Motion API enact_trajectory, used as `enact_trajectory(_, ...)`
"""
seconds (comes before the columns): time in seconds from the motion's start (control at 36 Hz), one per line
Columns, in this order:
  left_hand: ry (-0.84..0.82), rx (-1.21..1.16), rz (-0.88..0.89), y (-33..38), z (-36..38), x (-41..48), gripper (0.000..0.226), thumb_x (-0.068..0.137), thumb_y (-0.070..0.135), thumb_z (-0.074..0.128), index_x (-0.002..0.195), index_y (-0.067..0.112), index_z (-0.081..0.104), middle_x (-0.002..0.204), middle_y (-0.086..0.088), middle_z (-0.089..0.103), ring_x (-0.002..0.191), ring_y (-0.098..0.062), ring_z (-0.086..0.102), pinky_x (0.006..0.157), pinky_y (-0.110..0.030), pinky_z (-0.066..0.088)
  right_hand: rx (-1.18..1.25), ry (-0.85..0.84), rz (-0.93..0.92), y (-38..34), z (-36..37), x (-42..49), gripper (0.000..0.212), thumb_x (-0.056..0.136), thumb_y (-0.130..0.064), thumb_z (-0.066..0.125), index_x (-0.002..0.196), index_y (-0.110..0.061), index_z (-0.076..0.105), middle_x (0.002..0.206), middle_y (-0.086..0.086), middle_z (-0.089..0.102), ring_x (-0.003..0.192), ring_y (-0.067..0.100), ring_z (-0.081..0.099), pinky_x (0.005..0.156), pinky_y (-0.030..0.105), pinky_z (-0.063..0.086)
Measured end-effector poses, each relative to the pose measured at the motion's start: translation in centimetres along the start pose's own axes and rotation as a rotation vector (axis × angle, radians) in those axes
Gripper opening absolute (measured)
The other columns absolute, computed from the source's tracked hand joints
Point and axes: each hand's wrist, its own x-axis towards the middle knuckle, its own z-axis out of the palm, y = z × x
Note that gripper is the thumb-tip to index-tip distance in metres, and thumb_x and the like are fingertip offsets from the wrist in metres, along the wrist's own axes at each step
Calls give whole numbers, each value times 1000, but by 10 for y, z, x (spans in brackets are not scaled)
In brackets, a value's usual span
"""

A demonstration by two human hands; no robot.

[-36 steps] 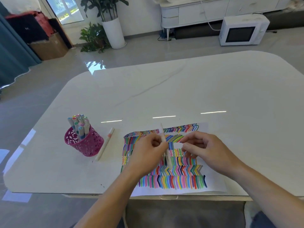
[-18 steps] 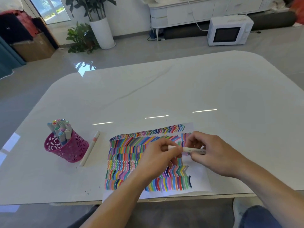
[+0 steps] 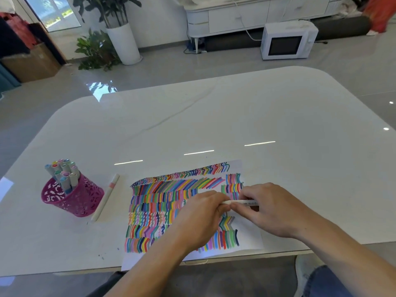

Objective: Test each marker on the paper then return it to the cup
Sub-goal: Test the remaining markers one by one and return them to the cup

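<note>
two hands: both are low over the paper point(image 3: 248, 237) near the front of the table point(image 3: 235, 116), and they share one marker point(image 3: 244, 203).
left hand point(image 3: 201, 217): the back of it faces up. its fingers are curled in tight round the left end of the marker, so that end is hidden.
right hand point(image 3: 270, 209): its thumb and fingers are bent and pinch the right part of the marker. the thumb tip sits just beside the left hand's fingers.
marker: it is thin and white with small writing on it. it lies flat, pointing left to right, and crosses the small gap between the two hands. only a short bit of it shows, from the left hand's fingers to under the right hand's fingers.
cap: maybe it is inside the left hand, but i cannot tell if it is on or off.
paper: a white sheet full of short bright strokes in many colours, set in rows. its front edge reaches the front edge of the table. the marker is over the right side of the sheet.
cup point(image 3: 75, 200): it is pink with cut-out holes, and stands on the table well to the left of the paper.
other markers point(image 3: 62, 172): a bunch stands in the cup, ends up, in soft colours.
loose marker point(image 3: 106, 197): one white marker with a pink band lies on the table between the cup and the paper, just beside the cup.
far off: a white microwave point(image 3: 288, 40) sits on the floor, and a tall white plant pot point(image 3: 124, 43) holds green leaves.
</note>
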Motion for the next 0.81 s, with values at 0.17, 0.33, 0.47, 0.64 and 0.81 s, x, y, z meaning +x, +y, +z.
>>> enact_trajectory(0.17,66,-20,23,-1,2,-2,24,105,33,47,115,27,68,91,20,54,80,-2,48,69,-10,34,-31,-46,39,-13,-8,-2,43,95,-70,42,66,-39,37,63,-16,48,59,9,49,52,21,30)
enact_trajectory(0.33,146,-12,15,-1,-2,-4,19,102,24,55,109,24,72,86,21,56,75,-2,50,65,-6,32,25,-4,64,-10,-6,-1,50,92,-74,42,67,-32,54,63,-12,56,57,11,50,52,20,31)
enact_trajectory(0.47,205,-15,-13,-7,-9,-5,24,103,32,51,104,21,72,94,10,70,83,-7,60,73,-21,49,124,70,122,3,-7,0,60,86,-75,42,60,-21,47,57,-15,58,51,11,45,49,22,27)
enact_trajectory(0.64,179,-13,-33,-7,-4,-6,23,102,34,54,113,25,72,105,13,69,93,-4,59,81,-20,49,317,73,162,6,-8,-5,43,98,-58,43,93,-23,68,81,-8,70,75,3,61,59,27,46)
enact_trajectory(0.81,123,29,-15,-12,4,-2,27,97,41,59,120,34,71,128,21,64,122,0,52,103,-29,47,436,159,177,21,-3,-8,37,107,-29,46,134,-54,48,110,-16,67,71,0,62,65,18,51)
